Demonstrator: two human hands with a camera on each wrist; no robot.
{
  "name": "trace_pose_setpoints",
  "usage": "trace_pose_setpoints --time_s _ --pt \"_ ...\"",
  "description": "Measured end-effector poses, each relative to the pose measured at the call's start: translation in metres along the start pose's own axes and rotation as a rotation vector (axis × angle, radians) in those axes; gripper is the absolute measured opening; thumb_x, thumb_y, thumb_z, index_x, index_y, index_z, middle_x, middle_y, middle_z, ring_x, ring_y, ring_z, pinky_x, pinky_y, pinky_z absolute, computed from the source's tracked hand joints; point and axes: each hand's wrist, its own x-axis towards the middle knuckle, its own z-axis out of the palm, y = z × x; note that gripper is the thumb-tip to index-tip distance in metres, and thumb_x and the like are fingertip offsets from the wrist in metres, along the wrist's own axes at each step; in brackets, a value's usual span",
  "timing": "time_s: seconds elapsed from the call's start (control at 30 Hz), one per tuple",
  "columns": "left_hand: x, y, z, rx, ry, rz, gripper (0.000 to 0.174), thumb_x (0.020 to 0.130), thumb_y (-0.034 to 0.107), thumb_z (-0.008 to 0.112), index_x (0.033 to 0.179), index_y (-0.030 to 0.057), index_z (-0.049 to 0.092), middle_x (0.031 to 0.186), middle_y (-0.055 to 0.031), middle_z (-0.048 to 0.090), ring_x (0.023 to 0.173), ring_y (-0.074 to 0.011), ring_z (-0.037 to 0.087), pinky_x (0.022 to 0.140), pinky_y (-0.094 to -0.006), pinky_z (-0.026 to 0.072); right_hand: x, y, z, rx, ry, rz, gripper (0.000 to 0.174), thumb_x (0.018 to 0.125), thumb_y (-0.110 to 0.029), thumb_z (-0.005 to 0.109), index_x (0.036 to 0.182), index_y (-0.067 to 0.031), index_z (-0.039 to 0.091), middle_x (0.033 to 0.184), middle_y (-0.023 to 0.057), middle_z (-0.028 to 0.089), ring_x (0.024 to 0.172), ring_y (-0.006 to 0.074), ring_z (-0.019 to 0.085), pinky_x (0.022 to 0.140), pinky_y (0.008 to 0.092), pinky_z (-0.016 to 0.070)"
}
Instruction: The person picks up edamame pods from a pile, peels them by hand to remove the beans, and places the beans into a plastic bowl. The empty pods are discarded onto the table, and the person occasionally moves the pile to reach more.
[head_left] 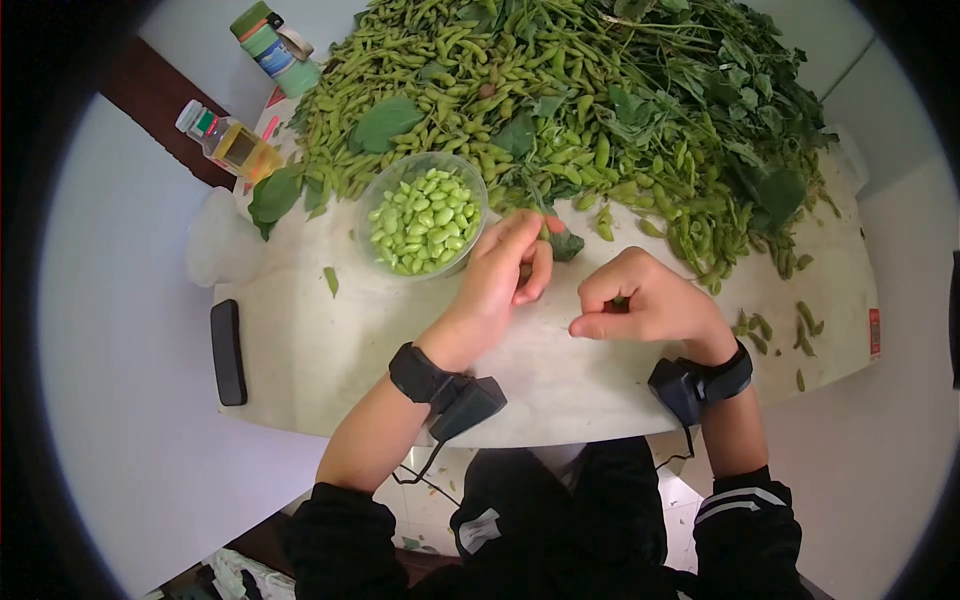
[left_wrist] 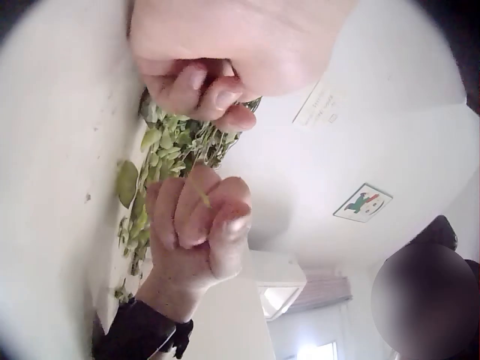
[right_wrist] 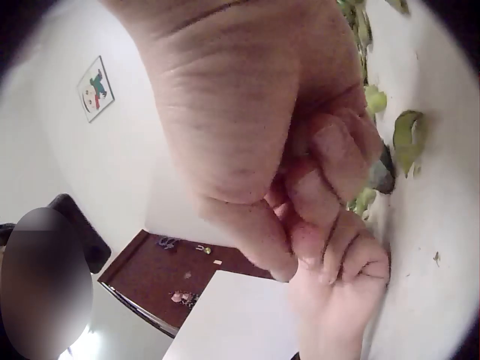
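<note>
My left hand (head_left: 505, 265) is just right of the clear round bowl (head_left: 483, 190), which holds shelled green edamame beans (head_left: 425, 220). A green edamame pod (head_left: 545, 231) shows at its fingertips; the other fingers curl toward the palm. My right hand (head_left: 650, 298) is curled above the white tabletop, facing the left. A thin pale-green piece of pod (left_wrist: 199, 187) shows against its fingers in the left wrist view, most of it hidden in the curl. In the right wrist view the left hand (right_wrist: 341, 277) appears beyond the right fingers (right_wrist: 313, 191).
A large heap of edamame pods (head_left: 450, 85) and leafy stalks (head_left: 745, 100) covers the table's back. Loose pods (head_left: 806, 325) lie at the right. A black phone (head_left: 228, 352) lies at the left edge. An oil-coloured bottle (head_left: 240, 148) and a green flask (head_left: 277, 55) stand back left.
</note>
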Motion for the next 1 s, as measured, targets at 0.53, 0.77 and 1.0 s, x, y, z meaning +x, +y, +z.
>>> trace_pose_setpoints --time_s 0.53,0.77,1.0 --pt "-0.004 -0.004 0.004 0.486 -0.148 0.157 0.027 0.092 0.024 0.037 0.083 0.0027 0.050 0.048 0.0036 0.037 0.042 -0.0026 0.030 0.040 -0.0176 0.0233 0.011 0.012 0.006 0.109 0.599 0.262 0.046 0.088 -0.034 0.045 0.060 0.0021 0.052 0.051 -0.0017 0.042 0.049 0.0070 0.037 0.044 0.0244 0.0301" --pt "-0.003 -0.007 0.002 0.624 -0.069 0.146 0.024 0.089 0.020 0.041 0.076 0.0024 0.052 0.048 -0.0011 0.044 0.044 -0.0067 0.041 0.042 -0.0225 0.0317 0.017 0.014 0.019 0.081 0.557 0.189 0.042 0.089 -0.029 0.040 0.068 0.0040 0.053 0.057 0.0074 0.051 0.052 0.0139 0.044 0.051 0.0287 0.0378" --pt "-0.001 -0.011 -0.002 0.649 -0.050 0.201 0.026 0.090 0.021 0.041 0.075 0.0027 0.052 0.048 -0.0012 0.044 0.044 -0.0069 0.040 0.042 -0.0228 0.0314 0.019 0.019 0.025 0.023 0.590 0.172 0.035 0.089 -0.023 0.039 0.072 0.0046 0.051 0.061 0.0126 0.054 0.054 0.0186 0.047 0.054 0.0307 0.0396"
